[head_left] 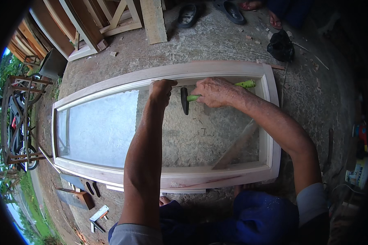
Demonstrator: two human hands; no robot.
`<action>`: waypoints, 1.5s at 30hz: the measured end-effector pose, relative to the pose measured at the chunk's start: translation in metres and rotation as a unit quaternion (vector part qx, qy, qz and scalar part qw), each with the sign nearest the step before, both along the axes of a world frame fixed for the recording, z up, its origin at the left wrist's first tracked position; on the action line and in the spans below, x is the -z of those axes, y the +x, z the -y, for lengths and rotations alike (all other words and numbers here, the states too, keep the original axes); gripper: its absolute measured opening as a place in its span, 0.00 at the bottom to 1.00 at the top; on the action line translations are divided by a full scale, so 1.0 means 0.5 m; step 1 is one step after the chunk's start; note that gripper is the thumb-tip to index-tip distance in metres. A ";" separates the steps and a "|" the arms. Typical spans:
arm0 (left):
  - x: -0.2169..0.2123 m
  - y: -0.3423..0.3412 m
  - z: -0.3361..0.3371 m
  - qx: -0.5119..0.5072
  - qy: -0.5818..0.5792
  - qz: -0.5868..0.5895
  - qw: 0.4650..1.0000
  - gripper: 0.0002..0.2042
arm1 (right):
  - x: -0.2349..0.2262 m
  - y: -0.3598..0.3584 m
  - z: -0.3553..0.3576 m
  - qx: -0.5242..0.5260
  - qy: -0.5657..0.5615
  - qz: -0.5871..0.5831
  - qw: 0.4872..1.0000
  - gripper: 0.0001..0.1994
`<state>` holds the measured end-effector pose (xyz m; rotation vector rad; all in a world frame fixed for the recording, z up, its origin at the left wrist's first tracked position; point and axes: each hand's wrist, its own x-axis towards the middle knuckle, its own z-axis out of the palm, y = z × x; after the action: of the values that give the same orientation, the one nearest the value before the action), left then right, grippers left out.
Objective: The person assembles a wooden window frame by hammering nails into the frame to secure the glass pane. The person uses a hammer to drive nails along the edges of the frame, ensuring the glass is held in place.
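Observation:
A pale wooden frame (221, 179) with a glass pane (102, 126) lies flat on rough concrete in front of me. My left hand (162, 91) is closed in a pinch at the inner edge of the frame's far rail; whatever its fingertips hold is too small to make out. Just right of it, my right hand (216, 92) grips a hammer (185, 101) by its green handle. The dark hammer head hangs over the glass, a short way from my left hand. The pane's left part reflects white light, while the floor shows through the rest.
Near the frame's lower left corner lie a handsaw (73, 180), a wooden block (85, 200) and a try square (98, 216). Wooden frames (84, 30) lean at the upper left. Clogs (187, 16), a black bag (280, 47) and another person's foot (275, 19) are beyond.

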<state>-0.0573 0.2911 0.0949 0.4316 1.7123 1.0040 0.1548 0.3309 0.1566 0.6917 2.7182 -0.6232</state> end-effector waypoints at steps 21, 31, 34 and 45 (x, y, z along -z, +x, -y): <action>0.014 -0.032 -0.008 0.005 0.006 -0.001 1.000 0.09 | 0.054 -0.081 -0.039 -0.031 0.024 -0.008 0.999 0.14; 0.010 -0.044 0.012 0.019 0.011 0.074 0.997 0.14 | 0.038 -0.044 -0.012 -0.024 0.036 -0.014 0.999 0.15; -0.002 -0.035 0.015 0.012 0.001 0.059 0.998 0.16 | 0.028 -0.044 -0.009 -0.020 0.033 -0.005 0.999 0.15; -0.005 -0.036 0.012 0.030 -0.022 0.025 0.999 0.14 | 0.060 -0.076 0.005 -0.032 0.047 -0.020 0.998 0.14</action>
<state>-0.0751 0.2851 0.0973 0.4232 1.6638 0.9239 0.1167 0.3283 0.1267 0.6167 2.8092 -0.5011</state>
